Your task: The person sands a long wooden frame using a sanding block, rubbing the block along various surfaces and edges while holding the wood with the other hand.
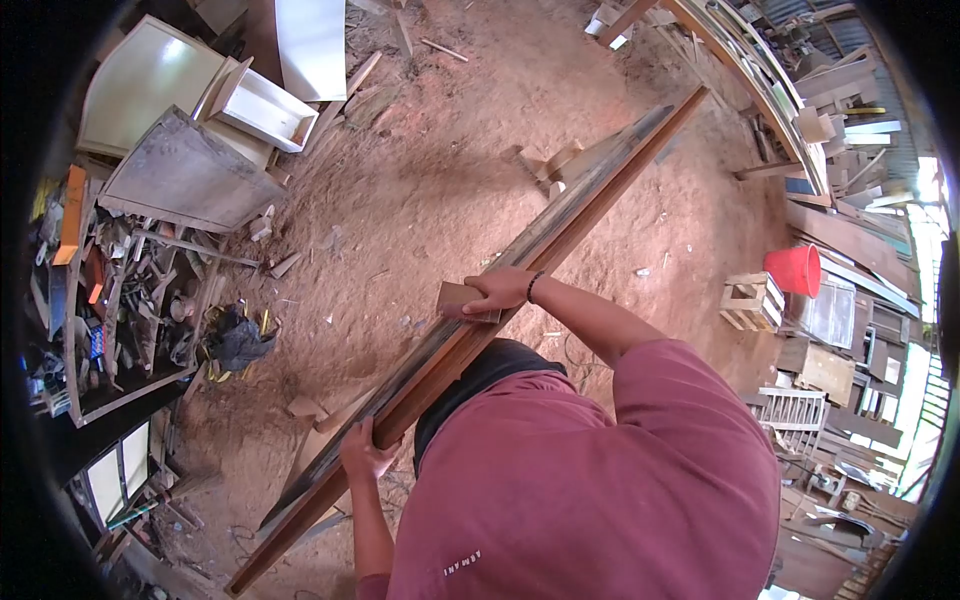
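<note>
A long reddish-brown wooden plank (420, 395) slants across the middle of the head view, from the lower left to the upper right. It lies along a darker, weathered board (350, 424) underneath and beside it. My left hand (368, 455) is closed around the plank's lower part, with the thumb over its edge. Farther up, my right hand (503, 292) holds a brown rectangular block (458, 299) against the wood. The fingers lie over the block, and its underside is hidden.
Wooden supports (553, 168) stand under the board on the dirt floor (460, 140). At left are a tool-filled rack (130, 395) and a white drawer (265, 105). A red bucket (793, 270), a slatted wooden crate (752, 303) and stacked timber line the right side.
</note>
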`<state>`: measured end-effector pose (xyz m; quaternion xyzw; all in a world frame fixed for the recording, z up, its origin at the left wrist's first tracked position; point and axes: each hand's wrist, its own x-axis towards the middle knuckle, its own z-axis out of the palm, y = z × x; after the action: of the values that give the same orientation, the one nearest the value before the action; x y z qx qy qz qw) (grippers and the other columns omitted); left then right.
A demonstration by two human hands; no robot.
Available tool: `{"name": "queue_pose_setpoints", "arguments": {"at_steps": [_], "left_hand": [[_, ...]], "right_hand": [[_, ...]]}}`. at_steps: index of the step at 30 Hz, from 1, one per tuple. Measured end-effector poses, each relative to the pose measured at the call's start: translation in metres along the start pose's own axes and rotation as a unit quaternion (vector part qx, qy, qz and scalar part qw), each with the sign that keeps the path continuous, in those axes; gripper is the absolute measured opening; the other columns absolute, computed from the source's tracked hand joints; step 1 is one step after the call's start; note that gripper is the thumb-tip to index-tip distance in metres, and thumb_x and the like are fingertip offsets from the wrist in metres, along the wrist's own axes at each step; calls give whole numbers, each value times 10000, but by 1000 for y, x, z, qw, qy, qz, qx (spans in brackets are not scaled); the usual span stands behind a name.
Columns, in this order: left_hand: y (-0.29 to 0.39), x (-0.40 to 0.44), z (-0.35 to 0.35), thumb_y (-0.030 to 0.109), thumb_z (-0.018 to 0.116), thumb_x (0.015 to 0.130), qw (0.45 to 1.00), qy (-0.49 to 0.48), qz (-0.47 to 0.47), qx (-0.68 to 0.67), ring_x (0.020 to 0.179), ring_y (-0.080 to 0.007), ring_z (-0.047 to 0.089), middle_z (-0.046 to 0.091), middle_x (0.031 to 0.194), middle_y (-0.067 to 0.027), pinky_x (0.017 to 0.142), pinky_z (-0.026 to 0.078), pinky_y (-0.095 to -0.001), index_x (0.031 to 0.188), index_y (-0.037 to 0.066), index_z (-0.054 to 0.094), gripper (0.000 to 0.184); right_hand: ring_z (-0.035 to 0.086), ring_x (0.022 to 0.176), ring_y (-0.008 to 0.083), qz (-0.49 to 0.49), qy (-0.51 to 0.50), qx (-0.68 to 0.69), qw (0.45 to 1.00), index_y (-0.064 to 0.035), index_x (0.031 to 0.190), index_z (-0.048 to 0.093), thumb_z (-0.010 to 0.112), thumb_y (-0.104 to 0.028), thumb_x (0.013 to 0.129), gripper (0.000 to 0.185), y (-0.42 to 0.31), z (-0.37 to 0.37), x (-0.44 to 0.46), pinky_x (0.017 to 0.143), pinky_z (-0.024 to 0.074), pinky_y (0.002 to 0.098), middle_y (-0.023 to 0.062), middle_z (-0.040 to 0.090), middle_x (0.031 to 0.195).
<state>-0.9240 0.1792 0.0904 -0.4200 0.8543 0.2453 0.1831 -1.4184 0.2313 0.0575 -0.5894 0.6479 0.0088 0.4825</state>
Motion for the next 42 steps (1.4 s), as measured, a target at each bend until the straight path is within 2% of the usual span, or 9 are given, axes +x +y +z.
{"name": "queue_pose_setpoints", "arguments": {"at_steps": [7, 10, 19, 22, 24, 28, 32, 39, 42], "left_hand": [[-5, 1, 13, 428, 975, 654, 1000, 1, -1, -21, 1074, -413, 701, 702, 1177, -214, 932, 574, -510, 1362, 62, 657, 858], [-7, 5, 20, 375, 985, 575, 994, 91, 55, -28, 927, -399, 684, 665, 980, -169, 810, 558, -507, 1224, 109, 674, 768], [-23, 6, 35, 474, 933, 649, 992, 105, 58, -45, 1014, -411, 677, 680, 1094, -181, 875, 554, -517, 1278, 146, 684, 752], [-35, 9, 52, 570, 880, 718, 985, 134, 95, -44, 1020, -422, 669, 671, 1097, -190, 865, 541, -537, 1330, 139, 665, 779], [-35, 14, 59, 587, 884, 713, 996, 67, 56, -29, 1097, -401, 667, 670, 1183, -179, 916, 542, -518, 1370, 153, 628, 829], [-29, 19, 56, 582, 898, 694, 991, 113, 58, -28, 1121, -379, 670, 676, 1171, -157, 950, 534, -490, 1362, 143, 606, 850], [-30, 21, 57, 585, 883, 715, 992, 103, 53, -49, 1130, -367, 671, 682, 1157, -148, 962, 530, -488, 1363, 119, 610, 843], [-18, 8, 52, 641, 855, 725, 995, 78, 43, -44, 1165, -374, 648, 658, 1215, -157, 991, 504, -490, 1397, 132, 616, 876], [-18, 7, 70, 666, 832, 743, 995, 78, 49, -35, 1156, -370, 642, 648, 1228, -159, 992, 496, -484, 1429, 143, 608, 891]], "right_hand": [[692, 1063, 508, -11, 4, -2, 1000, -17, 1314, 617, 541, -764, 966, 827, 3, 5, 5, 941, 521, 558, 320, 733, 1077], [691, 1049, 512, -7, 6, -1, 1000, -24, 1269, 622, 547, -762, 963, 803, 7, 7, 7, 926, 522, 563, 310, 735, 1049], [704, 1174, 421, 49, -13, 4, 999, -8, 1360, 652, 623, -780, 909, 895, -14, -6, 4, 1000, 540, 490, 291, 728, 1243], [672, 1266, 423, 25, -6, 14, 1000, 23, 1492, 547, 641, -729, 930, 944, -10, -2, 8, 1055, 522, 484, 303, 690, 1344], [638, 1318, 433, 29, 17, 16, 999, 49, 1516, 514, 651, -691, 946, 944, -1, 6, 12, 1087, 502, 471, 330, 652, 1391], [703, 1168, 453, 33, 42, -7, 999, 64, 1514, 517, 663, -672, 955, 936, 30, 20, 26, 973, 552, 473, 344, 709, 1226], [681, 1238, 452, 22, 32, -26, 999, 77, 1476, 530, 661, -635, 970, 883, 44, 25, 39, 1019, 535, 463, 352, 690, 1292], [711, 1076, 259, 9, 0, 69, 998, 51, 1354, 605, 674, -472, 1027, 621, 35, 20, 28, 944, 542, 389, 224, 745, 1194], [717, 1136, 358, 10, 4, 80, 997, 82, 1388, 598, 715, -574, 951, 796, 58, 35, 33, 971, 544, 427, 286, 732, 1227]]}}
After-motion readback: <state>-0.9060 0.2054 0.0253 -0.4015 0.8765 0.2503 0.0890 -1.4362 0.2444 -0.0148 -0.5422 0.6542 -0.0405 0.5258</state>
